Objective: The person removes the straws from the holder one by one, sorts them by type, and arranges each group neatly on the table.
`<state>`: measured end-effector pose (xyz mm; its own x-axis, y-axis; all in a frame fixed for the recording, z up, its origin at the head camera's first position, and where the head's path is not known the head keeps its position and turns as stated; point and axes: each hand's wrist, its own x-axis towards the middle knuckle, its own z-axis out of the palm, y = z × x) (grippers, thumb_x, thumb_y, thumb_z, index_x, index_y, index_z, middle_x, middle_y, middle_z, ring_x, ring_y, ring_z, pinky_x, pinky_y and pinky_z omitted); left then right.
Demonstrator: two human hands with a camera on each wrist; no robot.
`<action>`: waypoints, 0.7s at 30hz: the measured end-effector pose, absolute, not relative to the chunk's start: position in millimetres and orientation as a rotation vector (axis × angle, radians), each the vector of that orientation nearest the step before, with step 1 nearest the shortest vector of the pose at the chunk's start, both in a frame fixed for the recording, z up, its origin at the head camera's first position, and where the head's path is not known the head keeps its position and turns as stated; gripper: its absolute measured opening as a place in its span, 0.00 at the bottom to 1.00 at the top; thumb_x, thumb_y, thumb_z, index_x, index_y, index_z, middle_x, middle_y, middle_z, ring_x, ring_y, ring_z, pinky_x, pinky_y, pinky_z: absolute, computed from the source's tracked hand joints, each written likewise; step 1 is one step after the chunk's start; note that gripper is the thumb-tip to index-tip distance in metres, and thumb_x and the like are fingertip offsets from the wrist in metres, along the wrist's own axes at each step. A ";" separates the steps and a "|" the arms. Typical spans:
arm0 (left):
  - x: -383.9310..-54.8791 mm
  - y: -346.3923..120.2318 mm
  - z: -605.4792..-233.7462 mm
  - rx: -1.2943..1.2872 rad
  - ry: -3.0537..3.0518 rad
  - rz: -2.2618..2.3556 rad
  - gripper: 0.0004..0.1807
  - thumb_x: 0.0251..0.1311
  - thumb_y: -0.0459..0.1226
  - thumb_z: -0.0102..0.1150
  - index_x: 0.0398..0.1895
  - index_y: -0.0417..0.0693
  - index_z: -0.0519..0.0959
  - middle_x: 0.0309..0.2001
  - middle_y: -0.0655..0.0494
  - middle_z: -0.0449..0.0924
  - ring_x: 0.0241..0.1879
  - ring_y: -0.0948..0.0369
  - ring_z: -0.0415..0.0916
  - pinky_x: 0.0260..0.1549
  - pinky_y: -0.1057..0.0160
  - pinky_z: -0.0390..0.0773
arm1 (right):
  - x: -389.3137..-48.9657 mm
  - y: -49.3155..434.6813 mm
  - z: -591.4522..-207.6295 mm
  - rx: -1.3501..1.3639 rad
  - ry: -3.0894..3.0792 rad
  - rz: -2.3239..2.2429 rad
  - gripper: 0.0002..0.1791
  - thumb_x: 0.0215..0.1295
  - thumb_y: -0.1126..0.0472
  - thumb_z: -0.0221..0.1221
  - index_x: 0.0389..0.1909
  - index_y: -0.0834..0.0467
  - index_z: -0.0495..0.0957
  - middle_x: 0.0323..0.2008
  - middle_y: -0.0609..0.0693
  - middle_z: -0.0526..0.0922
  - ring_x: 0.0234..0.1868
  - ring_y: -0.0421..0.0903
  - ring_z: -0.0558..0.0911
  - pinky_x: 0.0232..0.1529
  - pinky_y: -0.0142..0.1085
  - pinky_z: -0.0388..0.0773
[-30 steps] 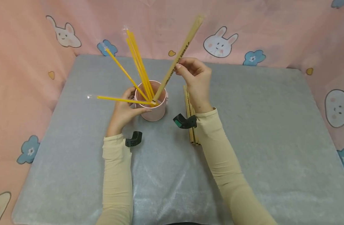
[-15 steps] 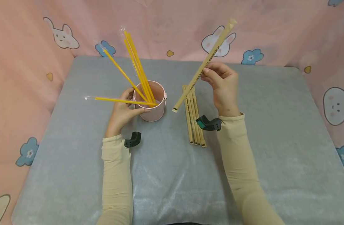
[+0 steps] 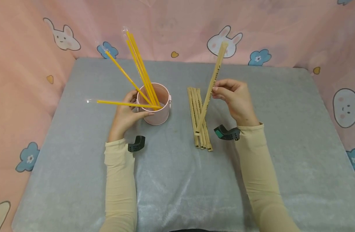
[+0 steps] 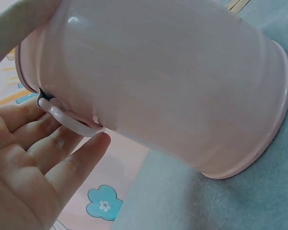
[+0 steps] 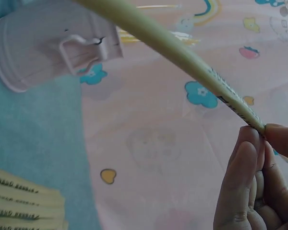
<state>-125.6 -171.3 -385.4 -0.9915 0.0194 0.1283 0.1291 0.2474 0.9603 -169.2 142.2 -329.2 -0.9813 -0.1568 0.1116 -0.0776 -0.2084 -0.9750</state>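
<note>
My left hand (image 3: 125, 114) grips the small pink bucket (image 3: 157, 118), its thumb at the near rim and its fingers by the side handle (image 4: 69, 120). Several yellow straws (image 3: 143, 69) in clear wrappers stand in the bucket; one lies almost flat across the rim, over the left hand. Between thumb and fingertips my right hand (image 3: 236, 101) pinches a straw in a tan paper wrapper (image 3: 217, 66). This straw is tilted, its lower end over a row of similar paper-wrapped straws (image 3: 192, 109) on the table. Whether that end touches them I cannot tell.
A grey cloth covers the table (image 3: 281, 145). Behind it and at both sides hangs a pink curtain (image 3: 177, 29) printed with rabbits and flowers. Black wrist cameras (image 3: 136, 144) sit on both sleeves.
My right hand has carried the paper-wrapped straw out of the bucket, rightward and then down over the row of straws. The left hand stays on the bucket.
</note>
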 end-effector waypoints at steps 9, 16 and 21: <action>-125.3 -170.6 -383.2 -0.142 -2.412 -1.874 0.42 0.36 0.25 0.76 0.60 0.33 0.67 0.57 0.41 0.72 0.58 0.48 0.68 0.61 0.58 0.66 | -166.7 162.0 -342.1 -0.196 1.977 -2.244 0.06 0.60 0.74 0.59 0.28 0.63 0.83 0.27 0.52 0.83 0.27 0.44 0.80 0.34 0.33 0.81; -125.4 -171.2 -384.5 -0.149 -2.410 -1.877 0.42 0.36 0.24 0.75 0.60 0.33 0.67 0.57 0.40 0.72 0.58 0.50 0.68 0.60 0.58 0.66 | -165.2 170.6 -347.5 -0.124 2.007 -2.150 0.07 0.60 0.74 0.58 0.28 0.63 0.83 0.28 0.52 0.82 0.29 0.44 0.81 0.33 0.33 0.81; -125.3 -170.9 -384.6 -0.149 -2.412 -1.872 0.41 0.37 0.24 0.75 0.60 0.33 0.67 0.57 0.40 0.72 0.56 0.51 0.68 0.59 0.58 0.67 | -165.2 175.3 -351.5 -0.099 2.048 -2.061 0.08 0.61 0.74 0.57 0.27 0.61 0.83 0.27 0.51 0.82 0.28 0.44 0.81 0.33 0.32 0.81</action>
